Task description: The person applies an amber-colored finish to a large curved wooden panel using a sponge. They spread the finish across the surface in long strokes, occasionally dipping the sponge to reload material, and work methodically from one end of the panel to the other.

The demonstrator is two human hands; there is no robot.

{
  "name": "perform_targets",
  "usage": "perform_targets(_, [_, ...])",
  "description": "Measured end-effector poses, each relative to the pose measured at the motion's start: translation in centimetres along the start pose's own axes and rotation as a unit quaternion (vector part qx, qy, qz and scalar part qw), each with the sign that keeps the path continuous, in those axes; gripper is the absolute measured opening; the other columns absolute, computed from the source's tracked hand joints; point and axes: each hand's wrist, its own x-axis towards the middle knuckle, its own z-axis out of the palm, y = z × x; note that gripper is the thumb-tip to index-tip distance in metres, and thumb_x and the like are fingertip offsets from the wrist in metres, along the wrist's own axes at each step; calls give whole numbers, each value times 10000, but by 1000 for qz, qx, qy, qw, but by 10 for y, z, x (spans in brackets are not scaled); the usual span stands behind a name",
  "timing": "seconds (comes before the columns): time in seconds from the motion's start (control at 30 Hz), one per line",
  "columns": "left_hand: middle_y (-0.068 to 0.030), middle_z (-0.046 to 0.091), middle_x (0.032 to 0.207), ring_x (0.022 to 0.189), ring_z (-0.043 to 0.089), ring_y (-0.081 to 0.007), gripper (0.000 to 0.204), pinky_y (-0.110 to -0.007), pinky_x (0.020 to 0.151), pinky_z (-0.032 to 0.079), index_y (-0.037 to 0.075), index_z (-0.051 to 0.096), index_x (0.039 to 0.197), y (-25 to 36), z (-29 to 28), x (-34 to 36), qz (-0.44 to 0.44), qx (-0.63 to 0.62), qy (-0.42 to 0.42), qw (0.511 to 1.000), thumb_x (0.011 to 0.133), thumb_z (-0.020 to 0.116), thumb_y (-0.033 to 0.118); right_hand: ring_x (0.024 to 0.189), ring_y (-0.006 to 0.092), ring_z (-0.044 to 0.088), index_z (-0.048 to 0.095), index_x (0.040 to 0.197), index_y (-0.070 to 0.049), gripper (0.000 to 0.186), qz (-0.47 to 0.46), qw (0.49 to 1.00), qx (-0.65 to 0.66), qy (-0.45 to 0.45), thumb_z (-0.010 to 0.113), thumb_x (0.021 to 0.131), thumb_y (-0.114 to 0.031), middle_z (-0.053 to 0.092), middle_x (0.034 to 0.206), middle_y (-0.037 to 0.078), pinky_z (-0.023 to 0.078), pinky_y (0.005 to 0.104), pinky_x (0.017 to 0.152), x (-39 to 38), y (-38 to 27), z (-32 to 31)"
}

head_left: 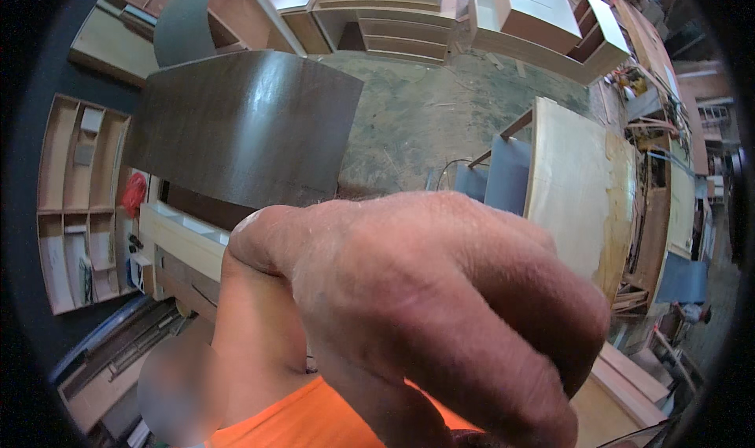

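Raising our hand (pixel 425 306) close before the camera | grip clenched, holding what we could not tell | dark laminate sheet (pixel 244 125) behind, apart, over pale cabinet (pixel 185 239) | next, judged: lowering it.

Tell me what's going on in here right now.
A hand is raised very close to the head camera and fills the lower middle of the view; which hand it is, and whether it holds anything, cannot be told. An orange sleeve shows below it. Behind it a dark brown panel stands over a pale cabinet. To the right a light plywood sheet stands beside a blue-grey panel. Unfinished shelf units and cabinets sit around a dusty workshop floor.
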Motion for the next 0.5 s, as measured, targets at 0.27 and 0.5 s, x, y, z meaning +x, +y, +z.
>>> perform_targets(0.27, [-83, 649, 849, 781, 629, -226, 285, -409, 871, 468, 73, 728, 915, 16, -42, -30, -21, 25, 41, 999, 819, 742, 341, 1203, 311, 550, 477, 1370, -21, 461, 22, 992, -95, 75, 537, 929, -138, 564, 1325, 144, 422, 464, 1069, -33, 20, 179])
perform_targets(0.5, [-75, 639, 873, 785, 618, -234, 258, -405, 851, 465, 83, 724, 922, 8, -51, -28, -36, 35, 79, 996, 814, 740, 317, 1211, 307, 544, 487, 1356, -6, 421, 30, 982, -137, -123, 514, 954, -127, 562, 1328, 141, 420, 452, 1068, -32, 32, 183])
